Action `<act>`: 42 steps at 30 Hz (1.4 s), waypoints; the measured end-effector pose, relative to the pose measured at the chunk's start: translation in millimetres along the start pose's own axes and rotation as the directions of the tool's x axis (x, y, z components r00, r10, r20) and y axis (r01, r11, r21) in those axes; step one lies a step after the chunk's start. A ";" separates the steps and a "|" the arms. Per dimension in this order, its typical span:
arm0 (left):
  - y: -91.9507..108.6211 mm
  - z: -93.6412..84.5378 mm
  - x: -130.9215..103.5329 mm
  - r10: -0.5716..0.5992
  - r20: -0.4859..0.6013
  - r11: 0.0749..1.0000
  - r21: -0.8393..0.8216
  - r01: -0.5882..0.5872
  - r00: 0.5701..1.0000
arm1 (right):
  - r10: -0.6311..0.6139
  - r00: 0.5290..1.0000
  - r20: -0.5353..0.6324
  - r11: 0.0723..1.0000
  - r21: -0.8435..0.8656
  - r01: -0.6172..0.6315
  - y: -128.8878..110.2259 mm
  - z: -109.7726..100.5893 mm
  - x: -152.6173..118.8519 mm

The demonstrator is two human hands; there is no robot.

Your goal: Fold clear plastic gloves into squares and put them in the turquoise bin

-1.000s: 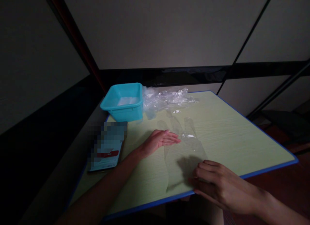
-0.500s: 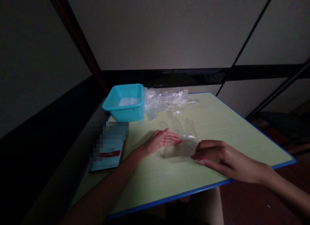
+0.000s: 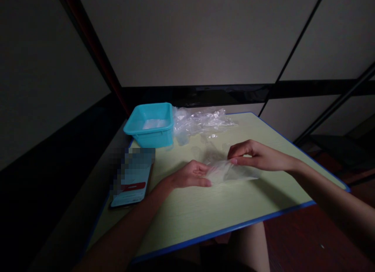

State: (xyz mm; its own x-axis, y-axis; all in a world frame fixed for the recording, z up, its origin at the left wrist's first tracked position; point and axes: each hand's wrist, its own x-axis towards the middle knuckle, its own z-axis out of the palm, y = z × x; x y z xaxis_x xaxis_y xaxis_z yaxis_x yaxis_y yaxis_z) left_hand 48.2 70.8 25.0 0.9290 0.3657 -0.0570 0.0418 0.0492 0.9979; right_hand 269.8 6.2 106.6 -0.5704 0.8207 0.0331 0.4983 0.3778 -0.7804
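Observation:
A thin, clear plastic piece (image 3: 234,173) is raised over the middle of the pale table (image 3: 170,221). My left hand (image 3: 191,175) grips its left side, the thumb in front and the other fingers partly behind the film. From the right, my right hand (image 3: 254,155) pinches its upper edge between thumb and fingers. What shape the clear piece has is hard to make out. Behind it, a heap of crumpled clear plastic (image 3: 202,121) lies along the table's far edge.
A turquoise basket (image 3: 155,137) with something white inside stands at the back left. Nearer me on the left lies a phone or tablet (image 3: 133,186) with a lit screen, partly pixelated. Blue edging borders the table, and a panelled wall (image 3: 190,38) rises behind.
The clear plastic that lay flat between my hands is now lifted and held. My right hand has moved up and closed on it; my left fingers have closed round its left side.

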 end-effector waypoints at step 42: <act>-9.1 -9.9 17.3 -0.133 -0.114 0.849 -0.526 0.054 0.985 | 0.291 0.955 -0.053 0.470 0.877 -0.094 84.7 40.9 -14.0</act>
State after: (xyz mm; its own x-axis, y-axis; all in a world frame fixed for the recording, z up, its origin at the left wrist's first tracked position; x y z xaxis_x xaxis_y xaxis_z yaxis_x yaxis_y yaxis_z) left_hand 60.2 85.8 14.6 0.8670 0.4597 -0.1922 -0.1079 0.5499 0.8282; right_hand 293.3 9.2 14.5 -0.3651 0.9168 -0.1619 -0.2850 -0.2756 -0.9181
